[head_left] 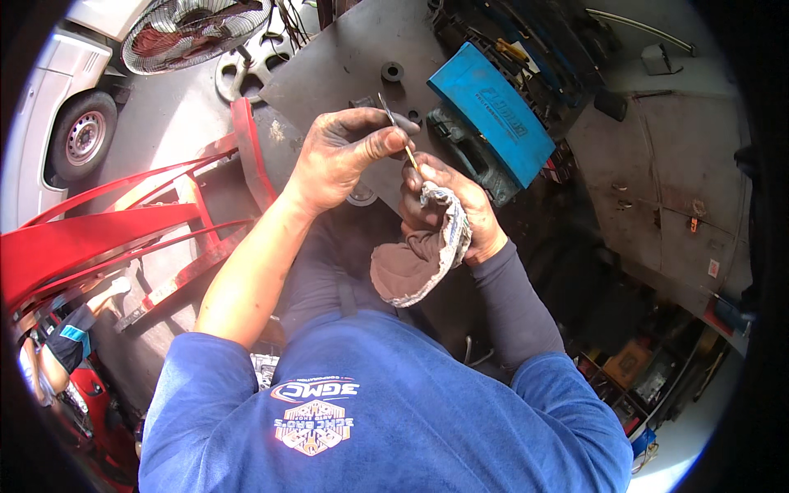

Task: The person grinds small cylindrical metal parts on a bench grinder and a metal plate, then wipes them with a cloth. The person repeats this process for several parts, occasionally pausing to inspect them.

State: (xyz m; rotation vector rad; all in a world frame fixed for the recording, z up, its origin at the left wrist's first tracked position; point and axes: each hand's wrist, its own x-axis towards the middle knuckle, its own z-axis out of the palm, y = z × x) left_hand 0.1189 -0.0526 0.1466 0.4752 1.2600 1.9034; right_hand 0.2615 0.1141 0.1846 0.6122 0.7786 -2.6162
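My left hand (pixel 341 156), its fingers smudged dark, pinches a thin rod (pixel 389 109) between thumb and fingertips. The rod slants down to the right, dark at its upper end and yellowish at its lower end. Closed around a dirty rag (pixel 411 271) is my right hand (pixel 460 197), whose fingertips meet the rod's lower end. The rag hangs below that hand, brown-grey with a pale frayed edge. Both hands are held up in front of my body, close together. What kind of tool or part the rod is, I cannot tell.
A dark grey tabletop (pixel 329 70) lies beyond my hands, bearing a black ring (pixel 392 71) and a blue-lidded case (pixel 493 115). Red metal framework (pixel 107 238) stands at left, near a fan (pixel 193 37) and a white vehicle (pixel 70 70). Another person (pixel 66 341) is at lower left; a metal cabinet (pixel 657 181) stands right.
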